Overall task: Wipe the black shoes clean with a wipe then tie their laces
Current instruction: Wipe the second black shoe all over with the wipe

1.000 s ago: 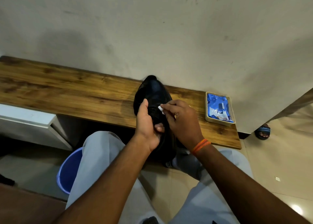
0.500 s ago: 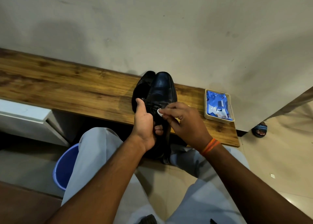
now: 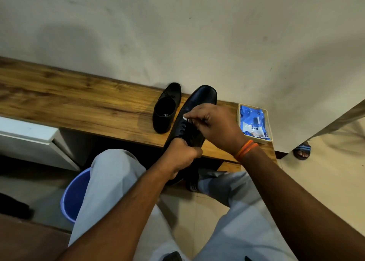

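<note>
Fingers: our right hand [image 3: 215, 126] pinches a wipe [image 3: 185, 118]; our left hand [image 3: 180, 157] grips the shoe [image 3: 194, 114].
Progress: we judge wiping underway.
Left: other shoe [image 3: 166, 107], laces.

We see a wooden counter [image 3: 79, 104] running along the wall. On it lies one black shoe [image 3: 166, 107], opening up, near the wall. Further right sits a small tray [image 3: 269, 130] holding a blue packet [image 3: 251, 120], perhaps wipes; its print is too small to read.
</note>
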